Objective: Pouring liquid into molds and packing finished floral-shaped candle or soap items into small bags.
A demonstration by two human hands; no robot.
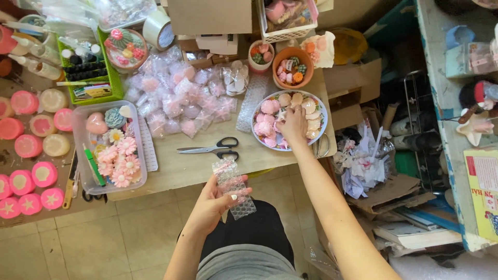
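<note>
My left hand (212, 203) holds a small strip of clear bubble wrap (234, 187) above my lap, just in front of the table edge. My right hand (292, 126) reaches into a patterned plate (322, 120) of pink and cream flower-shaped and shell-shaped pieces (266, 127), fingers resting on them. Whether it grips one is hidden by the fingers. Black-handled scissors (211, 149) lie on the wooden table between my two hands.
A heap of small bubble-wrapped pink items (176, 101) covers the table's middle. A clear box (85, 171) of flower pieces stands left, beside pink round moulds (26, 145). Terracotta bowls (292, 67), a tape roll (158, 30) and a green bottle tray (111, 83) sit behind. Cardboard and paper clutter lies right.
</note>
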